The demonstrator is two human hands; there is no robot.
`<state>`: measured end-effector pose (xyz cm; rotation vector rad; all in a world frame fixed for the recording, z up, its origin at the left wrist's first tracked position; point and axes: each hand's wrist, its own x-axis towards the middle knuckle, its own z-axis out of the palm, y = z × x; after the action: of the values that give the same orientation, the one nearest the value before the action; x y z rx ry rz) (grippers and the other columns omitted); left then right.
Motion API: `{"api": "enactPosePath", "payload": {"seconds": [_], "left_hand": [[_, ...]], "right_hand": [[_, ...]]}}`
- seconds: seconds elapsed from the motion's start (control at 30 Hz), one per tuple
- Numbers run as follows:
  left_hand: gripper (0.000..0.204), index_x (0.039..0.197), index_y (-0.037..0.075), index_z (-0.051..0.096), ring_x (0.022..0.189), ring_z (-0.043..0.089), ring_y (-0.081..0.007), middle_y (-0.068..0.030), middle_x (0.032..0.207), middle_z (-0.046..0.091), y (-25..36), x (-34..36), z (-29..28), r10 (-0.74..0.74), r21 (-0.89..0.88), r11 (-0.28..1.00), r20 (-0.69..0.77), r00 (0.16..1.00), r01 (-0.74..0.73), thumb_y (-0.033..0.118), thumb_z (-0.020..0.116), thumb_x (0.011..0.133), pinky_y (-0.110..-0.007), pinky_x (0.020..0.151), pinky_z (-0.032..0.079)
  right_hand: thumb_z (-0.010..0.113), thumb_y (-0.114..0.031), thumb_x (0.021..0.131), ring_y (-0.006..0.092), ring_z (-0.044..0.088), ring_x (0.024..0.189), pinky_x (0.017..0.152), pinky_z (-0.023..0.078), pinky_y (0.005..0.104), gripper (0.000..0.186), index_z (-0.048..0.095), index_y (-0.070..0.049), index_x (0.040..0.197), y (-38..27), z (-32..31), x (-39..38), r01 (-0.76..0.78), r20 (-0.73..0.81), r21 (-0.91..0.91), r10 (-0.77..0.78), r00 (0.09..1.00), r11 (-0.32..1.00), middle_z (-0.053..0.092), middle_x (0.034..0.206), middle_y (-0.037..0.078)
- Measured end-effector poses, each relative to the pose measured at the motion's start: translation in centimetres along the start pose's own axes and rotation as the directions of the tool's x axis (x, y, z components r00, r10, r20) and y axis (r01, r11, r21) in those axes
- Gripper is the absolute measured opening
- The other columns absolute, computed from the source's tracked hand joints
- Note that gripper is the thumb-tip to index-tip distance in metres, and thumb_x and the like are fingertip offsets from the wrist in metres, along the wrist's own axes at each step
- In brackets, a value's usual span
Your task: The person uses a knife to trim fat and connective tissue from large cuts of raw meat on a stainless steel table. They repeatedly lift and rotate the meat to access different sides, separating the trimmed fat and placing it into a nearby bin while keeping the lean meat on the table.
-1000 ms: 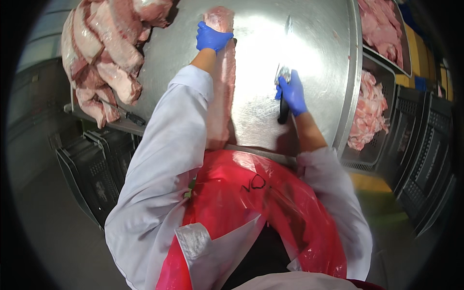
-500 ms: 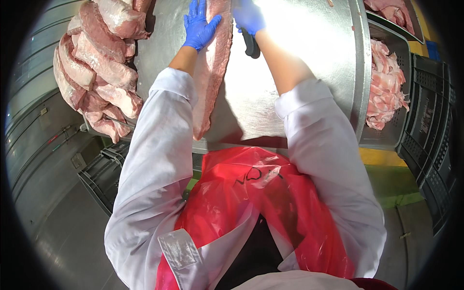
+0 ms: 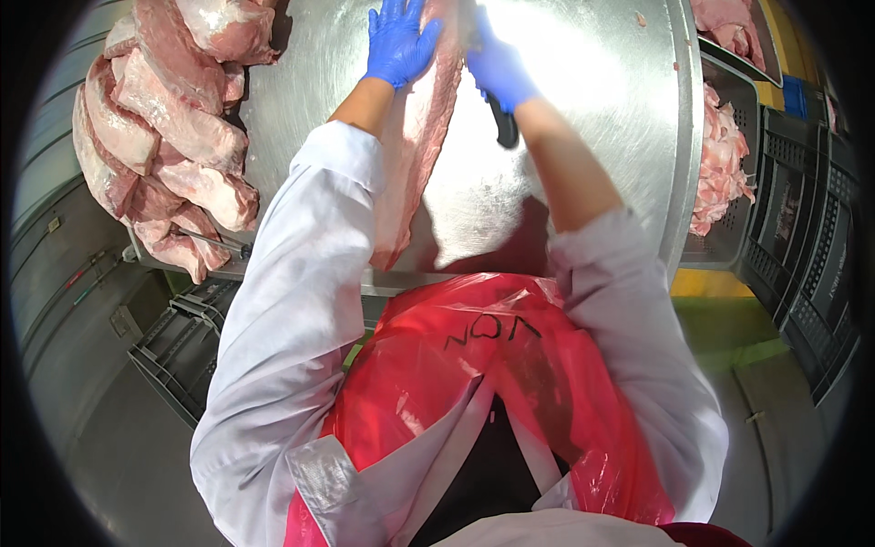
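Observation:
A long pale-pink slab of meat lies lengthwise on the steel work table, its near end tapering toward me. My left hand, in a blue glove, rests flat on its far part with the fingers spread. Just right of the slab, my right hand, also blue-gloved and a bit blurred, is closed round a knife. The knife's black handle sticks out below the fist. Its blade, near the slab's right edge, is hard to make out in blur and glare.
Several thick cuts of meat are heaped at the table's left. Beyond the right edge stands a metal pan with pale trimmings, another tray of meat behind it. Black crates stand farther right. A small scrap lies on the table.
My right hand has drawn back toward me with the knife along the slab's right side. My left hand stays flat on the meat. The whole view has shifted slightly.

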<state>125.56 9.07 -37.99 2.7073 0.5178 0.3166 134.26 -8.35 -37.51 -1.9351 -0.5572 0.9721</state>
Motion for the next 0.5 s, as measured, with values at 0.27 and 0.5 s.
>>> {"api": "enactPosePath", "payload": {"seconds": [0.27, 0.5], "left_hand": [[0.066, 0.155, 0.006, 0.032, 0.147, 0.025, -0.0444, -0.0255, 0.159, 0.028, -0.5, 0.8, 1.2, -0.012, 0.074, 0.997, -0.099, 0.995, 0.019, 0.040, 0.044, 0.100, -0.059, 0.117, 0.020], [0.064, 0.159, 0.014, 0.026, 0.154, 0.010, -0.0391, -0.0197, 0.166, 0.013, 0.2, -12.3, -3.2, 0.157, -0.056, 0.987, 0.188, 0.970, -0.149, 0.037, 0.044, 0.103, -0.055, 0.122, 0.010]], "right_hand": [[0.047, -0.014, 0.096, 0.0235, 0.062, 0.061, 0.059, 0.056, 0.0381, 0.078, 0.005, -0.019, 0.162, -0.1, 2.0, -6.5, -0.060, 0.070, 0.039, 0.057, 0.996, 0.997, 0.066, 0.083, 0.018], [0.046, -0.016, 0.098, 0.0213, 0.062, 0.058, 0.050, 0.055, 0.0347, 0.076, 0.006, -0.019, 0.162, -0.2, 1.6, -6.1, -0.081, 0.046, 0.083, 0.077, 0.996, 0.993, 0.066, 0.077, 0.015]]}}
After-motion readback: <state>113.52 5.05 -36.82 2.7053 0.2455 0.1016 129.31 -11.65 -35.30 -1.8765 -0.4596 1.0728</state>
